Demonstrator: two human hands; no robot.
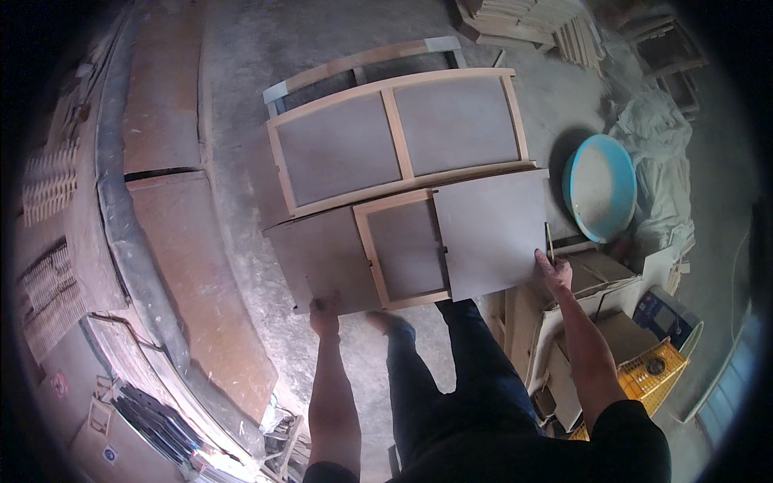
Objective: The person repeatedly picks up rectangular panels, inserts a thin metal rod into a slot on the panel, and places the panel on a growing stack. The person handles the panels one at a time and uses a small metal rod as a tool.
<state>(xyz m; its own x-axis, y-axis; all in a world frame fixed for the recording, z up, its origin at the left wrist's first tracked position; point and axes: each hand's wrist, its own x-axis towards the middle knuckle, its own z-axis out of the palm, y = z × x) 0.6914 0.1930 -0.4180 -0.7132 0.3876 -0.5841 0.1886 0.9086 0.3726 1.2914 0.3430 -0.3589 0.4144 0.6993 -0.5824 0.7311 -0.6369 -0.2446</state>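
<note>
The floor (237,88) is seen across the upper middle of the frame. On its left side, two long brown boards (185,266) are laid end to end, split by a dark gap. At the center, the upper panel (338,149) is set, its two grey fields edged and divided by pale wood. Just below it, in the middle of the frame, the lower panel (491,233) is held; its grey left and right parts are separated by a wood-framed middle section. Behind the upper panel, a rear frame (354,63) is partly covered. Pale sheeting (656,173) is heaped at the right, and stacked timber (527,16) is cut off by the top edge. Beside the sheeting, a blue basin (622,211) is tilted. At the lower right, a box (596,270) and a yellow crate (636,378) are seen. The lower panel's near edge is grasped at its lower left corner by the left hand (324,315), whose fingertips are poorly seen. Its lower right corner is gripped by the right hand (555,274), with the thumb laid along the edge. Just above that hand, a thin stick (549,237) is seen.
</note>
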